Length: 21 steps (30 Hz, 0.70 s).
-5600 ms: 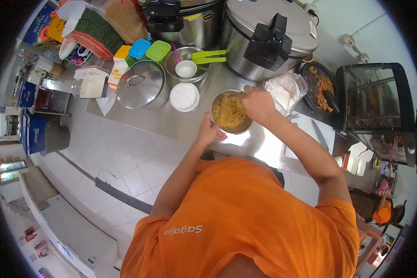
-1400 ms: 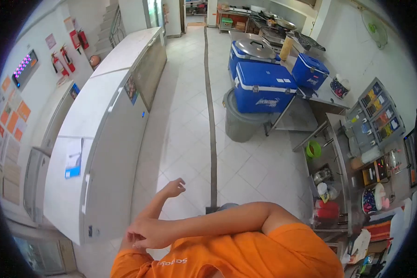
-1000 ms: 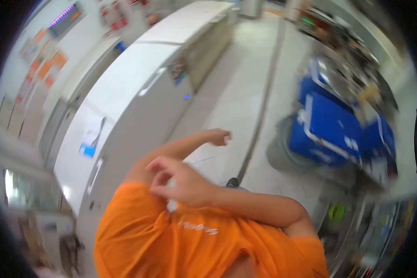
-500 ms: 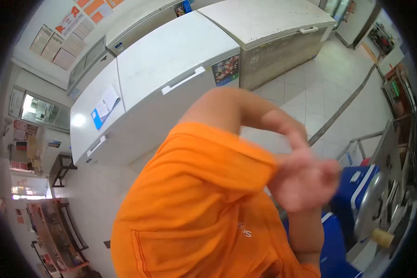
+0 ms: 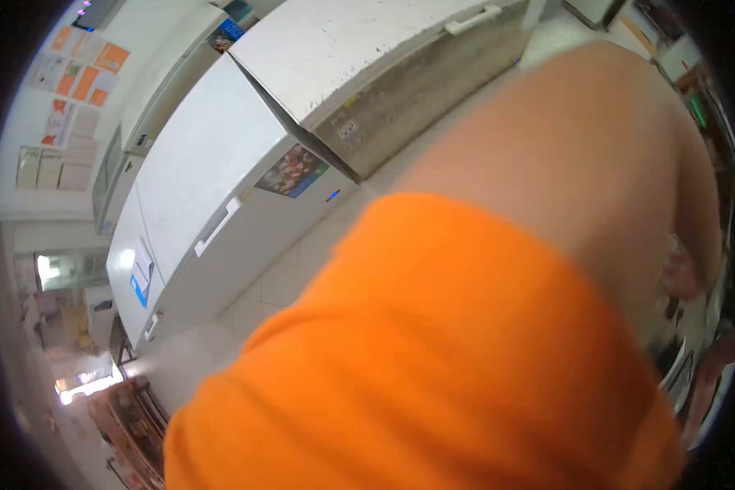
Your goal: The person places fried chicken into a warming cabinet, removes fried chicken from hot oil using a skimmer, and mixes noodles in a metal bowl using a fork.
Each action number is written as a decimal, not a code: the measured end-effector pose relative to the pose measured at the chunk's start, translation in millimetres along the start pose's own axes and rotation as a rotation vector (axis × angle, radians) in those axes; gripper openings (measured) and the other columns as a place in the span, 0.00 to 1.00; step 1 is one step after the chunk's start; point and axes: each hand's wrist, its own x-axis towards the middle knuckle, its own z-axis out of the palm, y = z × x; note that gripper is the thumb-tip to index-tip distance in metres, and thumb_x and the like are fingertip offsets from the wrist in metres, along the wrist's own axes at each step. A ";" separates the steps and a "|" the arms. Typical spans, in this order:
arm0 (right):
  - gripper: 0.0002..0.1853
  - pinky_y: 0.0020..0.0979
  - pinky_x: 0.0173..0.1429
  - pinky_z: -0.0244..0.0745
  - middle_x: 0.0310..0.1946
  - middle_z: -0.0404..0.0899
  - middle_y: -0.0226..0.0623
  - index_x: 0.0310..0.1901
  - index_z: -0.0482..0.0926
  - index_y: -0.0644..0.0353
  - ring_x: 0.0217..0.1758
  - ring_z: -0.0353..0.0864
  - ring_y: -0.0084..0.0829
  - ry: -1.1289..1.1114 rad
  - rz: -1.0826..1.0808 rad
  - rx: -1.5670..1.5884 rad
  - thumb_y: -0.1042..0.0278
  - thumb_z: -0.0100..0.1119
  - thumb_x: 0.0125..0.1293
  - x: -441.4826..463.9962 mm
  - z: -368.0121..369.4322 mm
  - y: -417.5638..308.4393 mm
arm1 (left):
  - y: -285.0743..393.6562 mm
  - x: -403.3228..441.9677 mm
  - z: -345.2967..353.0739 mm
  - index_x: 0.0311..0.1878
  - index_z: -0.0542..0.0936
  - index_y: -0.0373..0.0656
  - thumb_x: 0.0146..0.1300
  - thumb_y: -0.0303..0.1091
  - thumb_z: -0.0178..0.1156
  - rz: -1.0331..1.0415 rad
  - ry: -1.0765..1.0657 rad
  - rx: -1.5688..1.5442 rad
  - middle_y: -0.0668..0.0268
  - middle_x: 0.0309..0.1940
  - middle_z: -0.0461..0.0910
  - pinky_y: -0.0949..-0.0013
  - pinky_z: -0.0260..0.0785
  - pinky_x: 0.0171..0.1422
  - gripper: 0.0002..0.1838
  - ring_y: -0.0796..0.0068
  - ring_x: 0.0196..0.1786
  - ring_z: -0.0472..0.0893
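Note:
My left arm, in its orange sleeve, is raised and fills the middle and right of the view. The elbow is bent near the top right. Beyond the forearm a small part of my left hand (image 5: 683, 271) shows, blurred at the right side; its fingers cannot be made out, nor whether it holds anything. A strip of skin at the far right edge looks like part of my other arm. My right hand itself is not visible.
White chest freezers (image 5: 208, 135) stand in a row at the left and top. A paper with a blue part (image 5: 140, 282) lies on the nearest one. Papers (image 5: 82, 77) hang on the wall. Tiled floor (image 5: 261, 290) runs beside the freezers. Wooden furniture (image 5: 131, 416) stands lower left.
The view has turned from the steel counter and bowl to the freezers. Since half a second ago, my left arm has come closer and its elbow has moved up and right; my right hand has left view.

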 end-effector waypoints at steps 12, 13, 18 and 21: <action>0.55 0.40 0.75 0.58 0.65 0.74 0.53 0.73 0.47 0.67 0.70 0.71 0.39 -0.181 0.053 0.005 0.25 0.53 0.63 149.3 -170.2 -320.6 | -255.6 96.9 -265.2 0.66 0.76 0.48 0.66 0.45 0.60 -0.191 -0.393 -0.021 0.55 0.57 0.81 0.47 0.75 0.62 0.27 0.56 0.60 0.81; 0.55 0.40 0.76 0.58 0.65 0.74 0.53 0.73 0.47 0.66 0.71 0.71 0.39 -0.173 0.047 0.001 0.24 0.53 0.64 160.3 -183.5 -345.1 | -277.0 109.5 -287.5 0.67 0.76 0.48 0.66 0.45 0.60 -0.203 -0.442 0.009 0.55 0.58 0.81 0.47 0.75 0.63 0.27 0.56 0.60 0.81; 0.55 0.39 0.76 0.57 0.66 0.74 0.53 0.73 0.46 0.65 0.72 0.70 0.38 -0.229 0.016 -0.014 0.23 0.52 0.64 233.1 -253.1 -460.5 | -380.1 151.0 -398.0 0.67 0.77 0.48 0.66 0.46 0.60 -0.306 -0.646 0.260 0.56 0.59 0.81 0.47 0.75 0.64 0.27 0.57 0.61 0.81; 0.55 0.39 0.76 0.57 0.67 0.73 0.54 0.73 0.46 0.64 0.72 0.69 0.38 -0.261 0.007 0.056 0.22 0.52 0.64 292.9 -289.3 -535.7 | -452.3 166.9 -464.1 0.67 0.77 0.48 0.67 0.46 0.59 -0.328 -0.695 0.354 0.56 0.59 0.81 0.47 0.75 0.64 0.27 0.57 0.61 0.81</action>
